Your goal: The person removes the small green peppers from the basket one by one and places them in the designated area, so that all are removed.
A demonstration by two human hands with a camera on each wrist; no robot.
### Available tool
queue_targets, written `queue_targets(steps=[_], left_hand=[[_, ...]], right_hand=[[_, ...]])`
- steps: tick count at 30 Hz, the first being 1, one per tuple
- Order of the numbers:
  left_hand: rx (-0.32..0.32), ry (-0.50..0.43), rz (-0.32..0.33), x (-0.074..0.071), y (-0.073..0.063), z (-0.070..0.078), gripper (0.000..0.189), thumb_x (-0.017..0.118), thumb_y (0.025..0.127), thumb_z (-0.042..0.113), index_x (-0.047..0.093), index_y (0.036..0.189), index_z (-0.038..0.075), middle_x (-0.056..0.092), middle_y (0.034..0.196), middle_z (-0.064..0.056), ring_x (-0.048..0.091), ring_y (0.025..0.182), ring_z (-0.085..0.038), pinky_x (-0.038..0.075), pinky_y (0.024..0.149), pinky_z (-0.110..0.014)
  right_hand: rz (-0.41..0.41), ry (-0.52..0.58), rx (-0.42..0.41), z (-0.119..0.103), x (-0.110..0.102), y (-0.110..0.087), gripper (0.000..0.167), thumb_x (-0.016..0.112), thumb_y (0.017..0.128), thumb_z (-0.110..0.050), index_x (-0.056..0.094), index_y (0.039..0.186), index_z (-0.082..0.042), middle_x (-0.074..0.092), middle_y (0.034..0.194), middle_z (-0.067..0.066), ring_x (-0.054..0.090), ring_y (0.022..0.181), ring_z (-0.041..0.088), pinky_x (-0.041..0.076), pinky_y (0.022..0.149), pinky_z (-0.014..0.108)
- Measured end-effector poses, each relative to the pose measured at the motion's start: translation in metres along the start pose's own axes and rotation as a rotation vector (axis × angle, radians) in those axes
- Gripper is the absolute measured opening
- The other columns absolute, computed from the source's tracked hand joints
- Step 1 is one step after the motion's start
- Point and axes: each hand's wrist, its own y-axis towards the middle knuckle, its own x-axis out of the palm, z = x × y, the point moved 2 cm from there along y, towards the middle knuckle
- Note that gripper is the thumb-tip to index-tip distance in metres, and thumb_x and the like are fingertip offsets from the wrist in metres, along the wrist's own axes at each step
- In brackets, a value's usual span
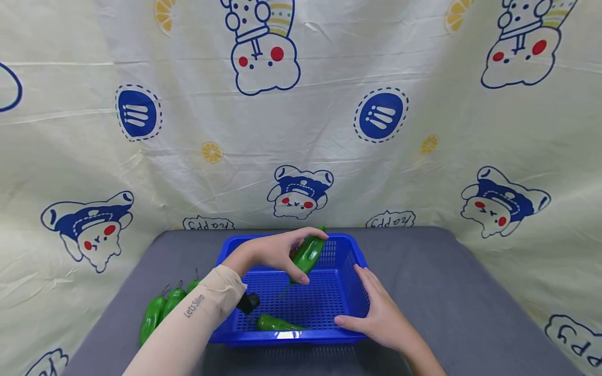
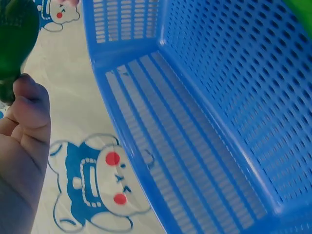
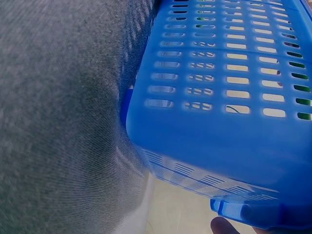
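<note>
My left hand (image 1: 277, 253) grips a green pepper (image 1: 308, 254) above the blue plastic basket (image 1: 301, 335), thumb and fingers on either side of it. In the left wrist view, the same pepper (image 2: 17, 39) shows at the upper left by a fingertip. Another green pepper (image 1: 279, 323) lies inside the basket along its front wall. My right hand (image 1: 378, 316) is at the basket's right side, fingers fairly straight by the rim and thumb near the front right corner. In the right wrist view only fingertips (image 3: 223, 226) appear, near the rim.
Several green peppers (image 1: 152, 316) lie left of the basket, partly behind my left forearm. A dark wrist camera (image 1: 247, 303) sits at my left wrist. Under everything is a grey cloth-covered table (image 1: 423, 282). A printed cartoon curtain (image 1: 329, 172) hangs behind it.
</note>
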Motion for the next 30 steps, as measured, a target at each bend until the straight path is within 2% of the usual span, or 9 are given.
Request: queue_targets(steps=[3, 10, 15, 23, 30], left_hand=[[-0.016, 0.002, 0.025, -0.005, -0.011, -0.007, 0.089, 0.086, 0.078, 0.023, 0.033, 0.145, 0.046, 0.046, 0.130, -0.004, 0.053, 0.112, -0.026, 0.056, 0.083, -0.036], [-0.063, -0.098, 0.104, -0.017, -0.040, -0.028, 0.089, 0.085, 0.078, 0.018, 0.033, 0.144, 0.047, 0.052, 0.123, -0.014, 0.060, 0.104, -0.028, 0.057, 0.081, -0.039], [-0.085, -0.134, 0.151, -0.028, -0.059, -0.043, 0.091, 0.085, 0.078, 0.017, 0.031, 0.147, 0.042, 0.053, 0.122, -0.017, 0.062, 0.102, -0.029, 0.056, 0.081, -0.039], [-0.124, -0.184, 0.230, -0.053, -0.097, -0.070, 0.094, 0.081, 0.083, 0.015, 0.021, 0.154, 0.029, 0.049, 0.129, -0.024, 0.063, 0.101, -0.029, 0.057, 0.081, -0.041], [-0.186, -0.183, 0.318, -0.063, -0.132, -0.097, 0.096, 0.081, 0.083, 0.019, 0.018, 0.155, 0.026, 0.053, 0.123, -0.025, 0.066, 0.096, -0.027, 0.057, 0.079, -0.040]], right_hand=[[-0.007, -0.001, 0.014, 0.001, 0.000, 0.000, 0.116, 0.078, 0.075, -0.060, 0.012, 0.160, -0.018, 0.006, 0.166, 0.020, 0.010, 0.151, 0.046, 0.024, 0.106, 0.076], [0.020, -0.001, -0.010, 0.006, -0.001, -0.002, 0.115, 0.079, 0.075, -0.058, 0.014, 0.160, -0.017, 0.007, 0.166, 0.020, 0.010, 0.151, 0.046, 0.025, 0.105, 0.077], [0.039, -0.011, -0.030, 0.007, -0.002, -0.002, 0.115, 0.080, 0.074, -0.058, 0.015, 0.160, -0.016, 0.009, 0.165, 0.020, 0.011, 0.151, 0.046, 0.026, 0.105, 0.077], [0.016, -0.002, -0.015, 0.005, -0.002, -0.001, 0.116, 0.078, 0.074, -0.061, 0.012, 0.160, -0.019, 0.006, 0.166, 0.018, 0.010, 0.151, 0.045, 0.026, 0.105, 0.077], [0.015, -0.004, -0.030, 0.003, -0.002, 0.000, 0.115, 0.078, 0.074, -0.060, 0.014, 0.160, -0.017, 0.007, 0.166, 0.018, 0.010, 0.151, 0.045, 0.026, 0.104, 0.077]])
